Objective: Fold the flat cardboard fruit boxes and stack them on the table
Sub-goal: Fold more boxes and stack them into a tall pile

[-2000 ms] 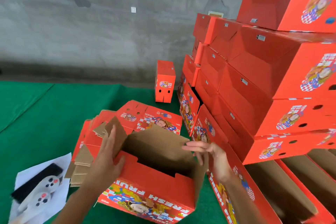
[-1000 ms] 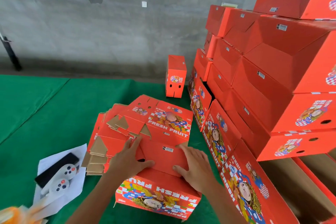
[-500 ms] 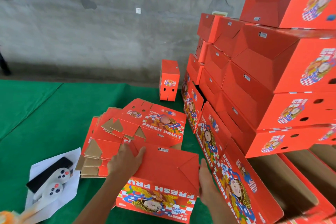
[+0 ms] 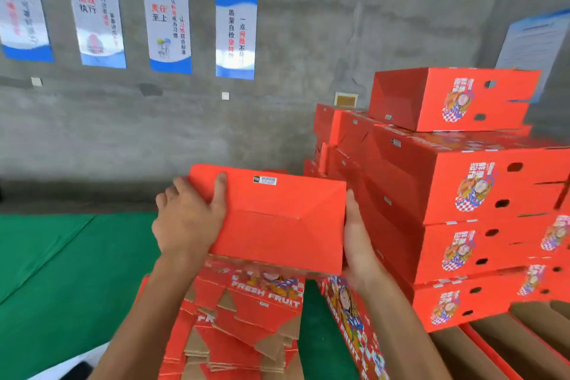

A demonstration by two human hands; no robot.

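A folded red fruit box point(image 4: 277, 219) is held up in the air in front of me, its closed bottom facing me with a small barcode label near the top edge. My left hand point(image 4: 188, 219) grips its left end, thumb across the face. My right hand point(image 4: 354, 237) holds the right end, palm against the side. Below lies the pile of flat red boxes point(image 4: 246, 318) printed FRESH FRUIT, brown flaps showing. To the right rises the stack of folded boxes point(image 4: 462, 194), several layers high.
The table has a green cover point(image 4: 61, 271). Open folded boxes point(image 4: 509, 345) stand at the lower right with brown insides showing. A grey concrete wall point(image 4: 277, 71) with several blue and white posters is behind. White paper point(image 4: 61, 367) lies at the bottom left.
The box went from open on the flat pile, to bottom flaps pressed shut, to lifted off the table and raised toward the stack. The view has tilted upward.
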